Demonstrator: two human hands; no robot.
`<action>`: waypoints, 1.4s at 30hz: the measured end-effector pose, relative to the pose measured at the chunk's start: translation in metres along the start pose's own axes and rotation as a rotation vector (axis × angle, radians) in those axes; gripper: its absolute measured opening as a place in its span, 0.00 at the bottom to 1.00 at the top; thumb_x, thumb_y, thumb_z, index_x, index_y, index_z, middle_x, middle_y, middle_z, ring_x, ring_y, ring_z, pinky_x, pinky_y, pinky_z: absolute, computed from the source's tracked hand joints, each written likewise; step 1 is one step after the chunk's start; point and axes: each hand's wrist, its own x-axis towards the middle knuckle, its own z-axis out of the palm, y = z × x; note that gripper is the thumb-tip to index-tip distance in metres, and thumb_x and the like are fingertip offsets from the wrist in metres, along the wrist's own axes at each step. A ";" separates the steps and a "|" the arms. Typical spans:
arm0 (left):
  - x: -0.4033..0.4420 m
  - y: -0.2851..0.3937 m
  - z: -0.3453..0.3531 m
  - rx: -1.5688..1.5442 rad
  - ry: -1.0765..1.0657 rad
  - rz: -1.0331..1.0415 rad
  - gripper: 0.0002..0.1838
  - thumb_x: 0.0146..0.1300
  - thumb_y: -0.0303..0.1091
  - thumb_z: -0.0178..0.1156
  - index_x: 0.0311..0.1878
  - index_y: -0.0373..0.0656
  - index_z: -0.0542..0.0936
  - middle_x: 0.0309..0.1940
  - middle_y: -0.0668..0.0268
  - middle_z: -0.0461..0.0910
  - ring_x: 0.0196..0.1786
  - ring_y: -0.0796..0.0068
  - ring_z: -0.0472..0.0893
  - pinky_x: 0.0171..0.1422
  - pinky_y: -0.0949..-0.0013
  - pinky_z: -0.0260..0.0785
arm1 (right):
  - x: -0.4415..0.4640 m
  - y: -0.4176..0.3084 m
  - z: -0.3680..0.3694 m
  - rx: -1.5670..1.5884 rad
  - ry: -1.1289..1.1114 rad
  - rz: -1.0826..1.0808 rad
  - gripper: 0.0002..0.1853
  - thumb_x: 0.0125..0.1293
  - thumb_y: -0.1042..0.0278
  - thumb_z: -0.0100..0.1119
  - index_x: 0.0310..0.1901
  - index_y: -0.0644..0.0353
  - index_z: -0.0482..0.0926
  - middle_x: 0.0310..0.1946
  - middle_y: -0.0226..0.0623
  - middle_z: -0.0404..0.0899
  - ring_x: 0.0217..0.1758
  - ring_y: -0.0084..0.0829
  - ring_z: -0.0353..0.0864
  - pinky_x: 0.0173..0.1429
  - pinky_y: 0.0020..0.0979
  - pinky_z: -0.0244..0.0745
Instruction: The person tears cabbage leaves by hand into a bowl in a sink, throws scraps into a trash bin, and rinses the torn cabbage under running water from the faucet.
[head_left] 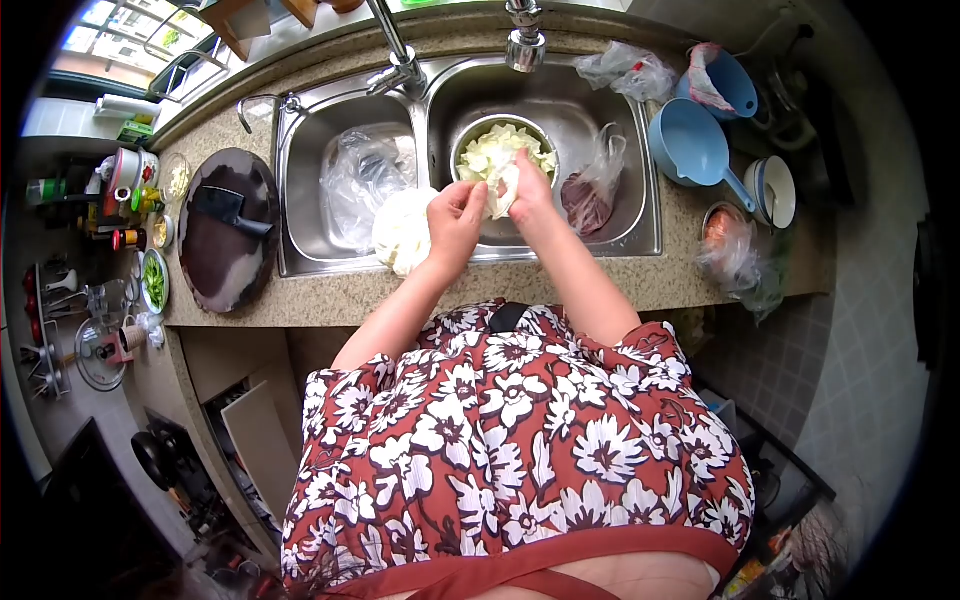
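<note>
My left hand [455,225] pinches the near left edge of a pale cabbage leaf [500,196]. Gripping the same leaf from the other side is my right hand [530,192], its thumb pointing up. Both hands are just above the near rim of a metal bowl [459,147] in the right basin. Torn cabbage pieces [505,148] fill that bowl. To the left of my left hand, a whitish cabbage head [402,232] rests at the near edge of the left basin. Part of the bowl is hidden behind my hands.
A clear plastic bag [355,180] lies in the left basin [300,215]. Bagged dark red food [588,200] sits in the right basin. Left of the sink, a cleaver [222,205] lies on a round chopping board [225,270]. Blue scoops [690,140] stand at right.
</note>
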 end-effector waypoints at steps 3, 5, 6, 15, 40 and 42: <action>0.000 0.004 -0.010 0.169 0.055 0.192 0.11 0.66 0.33 0.56 0.32 0.33 0.80 0.26 0.72 0.77 0.28 0.87 0.71 0.30 0.77 0.63 | 0.038 -0.034 -0.036 0.127 -0.126 0.163 0.29 0.73 0.45 0.34 0.60 0.65 0.67 0.57 0.48 0.72 0.60 0.45 0.72 0.61 0.49 0.71; 0.008 0.001 -0.022 0.090 -0.044 0.049 0.12 0.67 0.34 0.55 0.35 0.34 0.79 0.27 0.72 0.78 0.29 0.87 0.73 0.32 0.79 0.65 | 0.016 -0.056 -0.035 -0.013 -0.284 0.235 0.30 0.72 0.45 0.36 0.59 0.65 0.67 0.53 0.48 0.75 0.53 0.44 0.78 0.53 0.45 0.78; 0.011 -0.001 -0.024 0.004 -0.144 -0.093 0.12 0.69 0.36 0.54 0.38 0.35 0.79 0.27 0.72 0.78 0.30 0.87 0.74 0.34 0.80 0.66 | 0.019 -0.058 -0.043 -0.014 -0.277 0.230 0.30 0.72 0.45 0.36 0.59 0.65 0.67 0.53 0.48 0.75 0.53 0.44 0.78 0.53 0.45 0.78; 0.017 0.004 -0.030 -0.287 -0.225 -0.341 0.11 0.67 0.39 0.57 0.40 0.40 0.75 0.32 0.63 0.83 0.31 0.80 0.80 0.31 0.77 0.69 | -0.050 -0.056 0.002 0.046 -0.287 0.342 0.24 0.68 0.44 0.47 0.48 0.61 0.70 0.17 0.23 0.62 0.12 0.14 0.55 0.14 0.17 0.51; 0.041 0.041 -0.026 0.374 -0.503 -0.317 0.11 0.52 0.33 0.69 0.34 0.36 0.82 0.23 0.72 0.78 0.25 0.84 0.74 0.28 0.79 0.64 | -0.035 -0.057 -0.012 -0.534 -0.441 0.108 0.25 0.65 0.53 0.58 0.57 0.61 0.70 0.50 0.38 0.77 0.51 0.30 0.78 0.53 0.34 0.76; 0.051 0.054 -0.036 0.371 -0.698 -0.404 0.10 0.51 0.35 0.69 0.33 0.40 0.82 0.22 0.73 0.77 0.24 0.86 0.73 0.26 0.80 0.62 | -0.031 -0.062 -0.013 -0.675 -0.566 0.131 0.24 0.63 0.55 0.62 0.55 0.59 0.72 0.47 0.36 0.78 0.48 0.27 0.80 0.51 0.31 0.77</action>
